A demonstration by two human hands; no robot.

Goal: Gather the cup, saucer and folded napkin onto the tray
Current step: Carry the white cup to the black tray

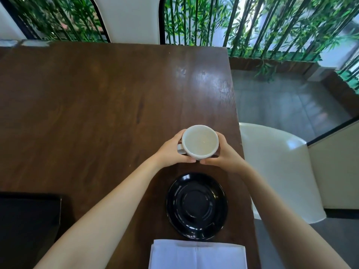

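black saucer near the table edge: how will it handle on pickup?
The saucer looks glazed and glossy, so probably slick on the fingers. Likely rigid ceramic, breakable if dropped. It lies flat with a low rim and sits close to the table edge, so lifting seems safer than sliding.

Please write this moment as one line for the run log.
hands: both on cup | saucer: bare, on table | napkin: on table | tray: far left
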